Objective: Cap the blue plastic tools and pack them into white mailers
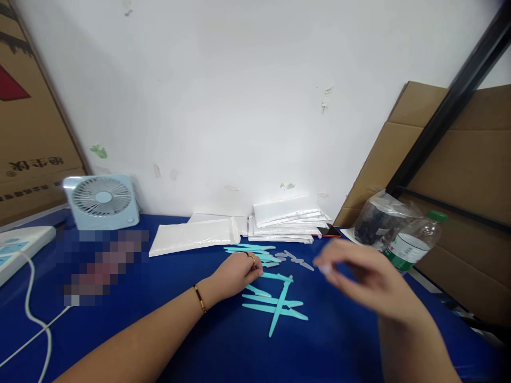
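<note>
My left hand (239, 274) is closed, with a turquoise eyebrow razor (277, 277) sticking out from its fingertips to the right. My right hand (363, 279), a little blurred, pinches a small whitish translucent cap (326, 268) between thumb and forefinger. Several turquoise razors lie in front of the left hand, among them a slanted razor (280, 307) crossing two others. Behind the left hand is a loose heap of more razors (249, 247), partly hidden by it. Several translucent caps (306, 265) lie scattered between the heap and my right hand.
A stack of white padded envelopes (285, 215) stands against the wall, with a single envelope (191, 235) to its left. At the left are a light-blue fan (102, 199) and a white power strip (24, 244). A green-capped bottle (417, 242) stands at the right on the blue tabletop (331, 340).
</note>
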`<state>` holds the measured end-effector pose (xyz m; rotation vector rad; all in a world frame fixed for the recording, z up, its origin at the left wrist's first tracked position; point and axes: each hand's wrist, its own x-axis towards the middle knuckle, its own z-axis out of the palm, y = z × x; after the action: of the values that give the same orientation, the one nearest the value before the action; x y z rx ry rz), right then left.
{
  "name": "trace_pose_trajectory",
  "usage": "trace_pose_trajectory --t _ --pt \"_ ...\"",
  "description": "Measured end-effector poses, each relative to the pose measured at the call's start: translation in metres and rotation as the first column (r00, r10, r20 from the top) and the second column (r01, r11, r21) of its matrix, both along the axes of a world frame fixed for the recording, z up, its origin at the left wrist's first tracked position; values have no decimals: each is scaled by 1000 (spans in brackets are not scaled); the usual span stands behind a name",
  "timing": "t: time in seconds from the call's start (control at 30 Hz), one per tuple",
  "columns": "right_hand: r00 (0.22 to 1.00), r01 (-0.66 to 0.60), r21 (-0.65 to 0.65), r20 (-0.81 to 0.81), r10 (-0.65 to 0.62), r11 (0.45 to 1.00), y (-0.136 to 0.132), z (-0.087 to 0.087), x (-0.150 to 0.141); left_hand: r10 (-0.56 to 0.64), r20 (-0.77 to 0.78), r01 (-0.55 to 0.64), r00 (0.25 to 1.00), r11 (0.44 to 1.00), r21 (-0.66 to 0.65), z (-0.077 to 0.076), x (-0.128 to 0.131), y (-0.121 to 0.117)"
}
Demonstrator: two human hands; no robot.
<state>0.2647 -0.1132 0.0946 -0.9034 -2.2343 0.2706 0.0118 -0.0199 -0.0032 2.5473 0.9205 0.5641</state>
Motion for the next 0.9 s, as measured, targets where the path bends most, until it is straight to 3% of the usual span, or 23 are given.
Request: trace_pose_trajectory --t 0.07,0.1,0.17,0.23,0.33,0.43,0.5,0.57,0.67,0.77,0.9 --pt "947 293 -93 166 -275 952 41 -16 18 74 39 -73 997 997 -32 0 -3 2" --pt "898 390 -118 268 -349 913 57 -28 26 107 51 -104 993 993 -55 1 -4 3" --pt "806 511 -147 425 -412 847 82 -54 37 145 63 -139 987 986 -96 1 -6 6" --pt "765 538 -153 502 -404 829 93 -77 40 156 68 -147 985 982 -116 0 -7 9" --pt "739 521 -105 552 -387 847 96 -96 35 160 79 -151 984 983 -108 -3 -6 12" --pt "711 521 -16 561 -424 854 95 -98 28 157 100 -146 983 984 -105 -4 -7 14" --pt "741 513 -8 508 -439 858 94 -97 27 151 118 -140 981 985 -104 -4 -8 14" --pt "827 470 -82 389 -405 879 94 -96 28 143 141 -129 980 987 -100 -4 -8 14" --pt "952 305 -307 87 -292 902 92 -95 26 134 165 -119 977 988 -97 -3 -8 14" --pt "969 103 -435 -160 -189 895 89 -92 19 134 166 -117 977 987 -109 -4 -7 14" --pt "973 57 -400 -183 -140 915 85 -88 7 141 166 -120 976 984 -130 -2 -6 13"
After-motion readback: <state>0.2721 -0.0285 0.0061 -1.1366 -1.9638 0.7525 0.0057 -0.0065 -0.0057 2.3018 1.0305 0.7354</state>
